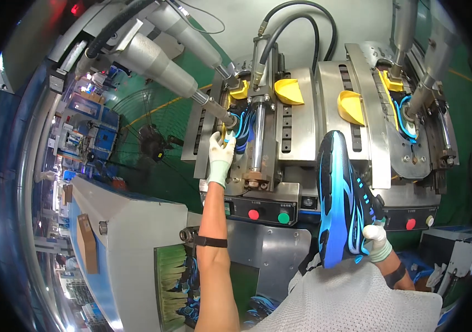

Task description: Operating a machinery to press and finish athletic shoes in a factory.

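Observation:
My left hand (pixel 220 155), in a white glove with a pale green cuff, reaches into the left press station. Its fingers close around the near end of a blue and black shoe (pixel 241 133), which sits beneath metal press rods and is partly hidden. My right hand (pixel 375 237), gloved as well, grips a second blue and black sports shoe (pixel 335 193). That shoe stands on end, close in front of me, its dark and blue sole edge turned left. Some of the right fingers are hidden behind it.
Another shoe (pixel 405 119) sits under the right station's rods. Two yellow scoop-shaped pieces (pixel 289 92) rest on the metal plates. A control panel (pixel 263 213) with red and green buttons runs along the near edge. At left stands a grey cabinet (pixel 131 221); a fan (pixel 153 144) is behind it.

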